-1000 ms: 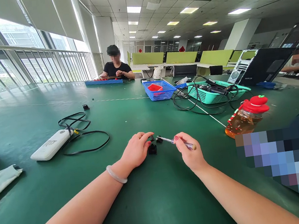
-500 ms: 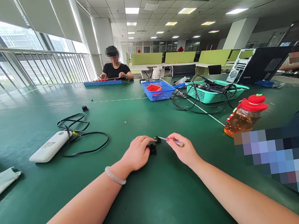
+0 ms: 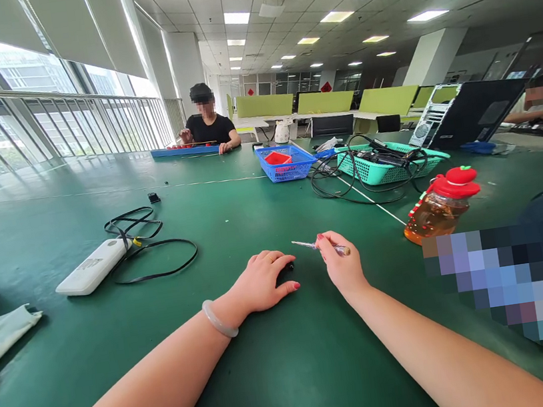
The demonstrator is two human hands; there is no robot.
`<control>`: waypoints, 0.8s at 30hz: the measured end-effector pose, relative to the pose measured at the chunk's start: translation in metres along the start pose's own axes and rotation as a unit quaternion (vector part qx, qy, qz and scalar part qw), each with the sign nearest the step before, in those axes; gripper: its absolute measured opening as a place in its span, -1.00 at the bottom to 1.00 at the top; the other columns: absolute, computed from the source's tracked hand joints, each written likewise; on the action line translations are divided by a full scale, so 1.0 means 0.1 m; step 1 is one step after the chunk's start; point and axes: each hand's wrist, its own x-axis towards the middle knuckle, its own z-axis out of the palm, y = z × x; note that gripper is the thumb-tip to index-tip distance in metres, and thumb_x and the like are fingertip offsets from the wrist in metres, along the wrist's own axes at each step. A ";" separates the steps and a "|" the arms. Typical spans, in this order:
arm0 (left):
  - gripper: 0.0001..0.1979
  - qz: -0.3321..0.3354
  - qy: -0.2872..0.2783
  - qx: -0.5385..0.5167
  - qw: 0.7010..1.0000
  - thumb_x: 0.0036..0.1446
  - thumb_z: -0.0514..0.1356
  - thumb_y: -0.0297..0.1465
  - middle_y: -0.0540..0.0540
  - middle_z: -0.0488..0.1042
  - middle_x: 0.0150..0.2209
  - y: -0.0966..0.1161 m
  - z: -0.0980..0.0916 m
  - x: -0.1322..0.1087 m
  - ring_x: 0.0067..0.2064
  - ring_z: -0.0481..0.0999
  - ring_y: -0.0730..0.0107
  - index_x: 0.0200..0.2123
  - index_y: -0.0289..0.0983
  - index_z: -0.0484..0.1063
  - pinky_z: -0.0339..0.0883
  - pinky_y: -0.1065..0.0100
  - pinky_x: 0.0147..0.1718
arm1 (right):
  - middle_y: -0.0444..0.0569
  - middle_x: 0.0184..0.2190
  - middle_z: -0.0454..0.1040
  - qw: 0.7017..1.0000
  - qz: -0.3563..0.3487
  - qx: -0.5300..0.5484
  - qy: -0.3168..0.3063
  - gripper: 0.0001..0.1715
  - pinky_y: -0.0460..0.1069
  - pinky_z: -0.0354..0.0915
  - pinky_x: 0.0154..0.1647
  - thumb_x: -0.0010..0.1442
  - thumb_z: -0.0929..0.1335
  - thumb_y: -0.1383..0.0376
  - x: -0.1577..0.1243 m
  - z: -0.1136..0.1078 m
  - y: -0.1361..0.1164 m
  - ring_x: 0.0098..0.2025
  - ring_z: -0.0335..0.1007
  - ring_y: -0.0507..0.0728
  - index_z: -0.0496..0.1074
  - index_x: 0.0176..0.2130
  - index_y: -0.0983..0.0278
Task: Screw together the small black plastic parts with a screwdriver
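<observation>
My left hand [image 3: 263, 281] lies over the green table [image 3: 295, 368], its thumb apart from its stretched fingers. A small black part [image 3: 288, 267] shows in the gap between them, mostly hidden by the hand; whether the hand touches it I cannot tell. In my right hand [image 3: 343, 264] a small screwdriver [image 3: 341, 249] is pinched, its thin metal shaft pointing left. The tip is in the air, apart from the black part and just beyond my left fingertips.
A white power bank [image 3: 93, 265] with a looped black cable lies left. Ahead are a blue basket [image 3: 292, 172] and a green basket [image 3: 373, 175] with cables. A red-lidded bottle [image 3: 437, 210] stands right. Across the table sits a person [image 3: 210, 128].
The screwdriver has drawn back right and slightly up, off the small black piece. My left hand has shifted slightly right and its thumb has spread, covering most of the black parts.
</observation>
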 end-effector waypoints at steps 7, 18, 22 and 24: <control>-0.80 -0.024 0.004 -0.011 1.000 0.23 0.12 -0.31 -0.09 0.46 -0.04 0.16 0.02 -0.09 0.04 0.39 0.17 -0.08 -0.13 0.39 0.22 0.02 0.11 | -0.20 -0.66 0.11 0.998 -0.051 -0.029 -0.013 -0.60 -0.08 0.02 -0.57 0.18 0.28 0.03 -0.04 0.00 -0.08 -0.58 -0.01 -0.01 0.31 -0.52 0.24; -0.79 -0.188 0.015 0.028 0.982 0.22 0.04 -0.27 -0.09 0.50 -0.07 -0.14 -0.54 -1.28 0.02 0.42 0.17 -0.15 -0.14 0.41 0.30 0.14 0.05 | -0.23 -0.67 0.08 0.998 -0.043 -0.009 -0.041 -0.60 -0.06 -0.03 -0.59 0.15 0.27 0.01 -0.08 0.00 -0.13 -0.61 -0.06 -0.01 0.32 -0.53 0.22; -0.69 -0.300 0.047 0.095 0.948 0.16 0.05 -0.13 -0.12 0.53 -0.09 -0.55 -0.84 -1.79 0.00 0.45 0.11 -0.17 -0.16 0.45 0.30 0.14 0.03 | -0.22 -0.67 0.09 0.998 -0.043 -0.014 -0.042 -0.61 -0.06 -0.03 -0.59 0.15 0.28 0.02 -0.08 0.00 -0.11 -0.61 -0.04 -0.01 0.32 -0.53 0.23; -0.68 -0.349 0.057 0.133 0.926 0.15 0.04 -0.14 -0.10 0.54 -0.09 -0.69 -1.00 -1.96 -0.01 0.47 0.11 -0.16 -0.16 0.45 0.31 0.15 0.01 | -0.22 -0.66 0.11 0.998 -0.046 -0.018 -0.043 -0.61 -0.06 -0.02 -0.58 0.15 0.28 0.02 -0.08 0.00 -0.10 -0.60 -0.03 0.00 0.33 -0.53 0.23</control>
